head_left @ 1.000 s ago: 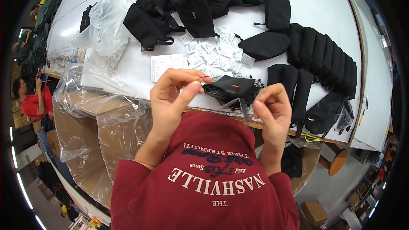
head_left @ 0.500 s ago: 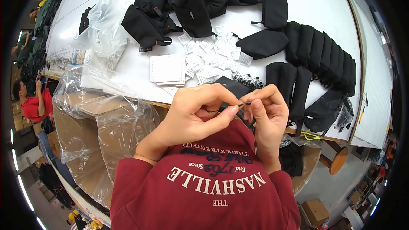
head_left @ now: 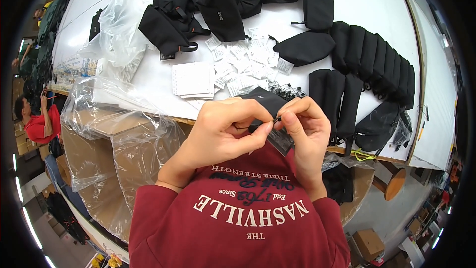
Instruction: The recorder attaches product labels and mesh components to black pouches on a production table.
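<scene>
One black cord [head_left: 277, 119] lies between left hand [head_left: 220, 126] and right hand [head_left: 308, 131], both pinching it.

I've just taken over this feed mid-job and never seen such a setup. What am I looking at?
There is no machine: these are a person's bare left hand and right hand. Every picture comes from the left of two head-worn cameras looking down; its fisheye lens bends straight edges.

Both hands pinch what looks like a thin dark cord, its exact shape partly hidden. A dark flat card shows between them, and a black pouch lies just beyond.

On the white table are small white packets, a stack of white cards, a row of black bags on the right and clear plastic on the left.
</scene>
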`<action>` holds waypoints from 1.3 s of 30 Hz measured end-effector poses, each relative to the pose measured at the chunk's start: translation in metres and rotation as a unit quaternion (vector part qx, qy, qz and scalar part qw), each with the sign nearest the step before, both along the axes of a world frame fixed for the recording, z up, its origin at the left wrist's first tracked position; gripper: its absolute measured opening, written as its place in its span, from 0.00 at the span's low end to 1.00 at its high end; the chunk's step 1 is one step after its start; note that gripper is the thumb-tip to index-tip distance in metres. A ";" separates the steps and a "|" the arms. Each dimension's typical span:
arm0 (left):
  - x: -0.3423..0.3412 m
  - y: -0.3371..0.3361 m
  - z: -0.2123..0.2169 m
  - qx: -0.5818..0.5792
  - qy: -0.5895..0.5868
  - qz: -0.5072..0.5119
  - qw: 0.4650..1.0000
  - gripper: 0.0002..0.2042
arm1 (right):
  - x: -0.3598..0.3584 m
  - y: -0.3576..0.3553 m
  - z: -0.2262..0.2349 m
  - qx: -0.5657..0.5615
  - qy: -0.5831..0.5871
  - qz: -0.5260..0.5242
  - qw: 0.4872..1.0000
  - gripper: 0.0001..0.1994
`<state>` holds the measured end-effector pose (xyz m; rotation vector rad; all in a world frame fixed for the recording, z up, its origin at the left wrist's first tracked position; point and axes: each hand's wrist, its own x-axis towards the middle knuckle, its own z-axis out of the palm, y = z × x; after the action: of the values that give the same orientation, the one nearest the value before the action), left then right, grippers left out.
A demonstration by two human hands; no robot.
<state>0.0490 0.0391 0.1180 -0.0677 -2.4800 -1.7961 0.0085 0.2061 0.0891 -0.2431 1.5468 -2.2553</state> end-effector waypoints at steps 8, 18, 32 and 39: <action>-0.001 -0.001 -0.001 -0.001 -0.010 -0.005 1.000 0.03 | 0.001 0.000 -0.001 -0.004 -0.020 0.006 1.000 0.05; -0.001 -0.001 -0.002 -0.006 -0.009 -0.001 1.000 0.03 | 0.002 -0.001 -0.001 0.025 0.005 -0.015 1.000 0.05; -0.001 0.000 -0.003 0.002 -0.023 0.011 1.000 0.03 | 0.003 -0.003 -0.003 0.014 0.004 -0.028 1.000 0.04; -0.002 0.001 -0.006 0.011 -0.022 0.003 1.000 0.03 | 0.005 0.000 -0.008 0.099 0.126 -0.036 0.987 0.04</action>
<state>0.0469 0.0402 0.1119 -0.0192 -2.4861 -1.8422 0.0135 0.2059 0.0812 -0.4348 1.9232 -2.1707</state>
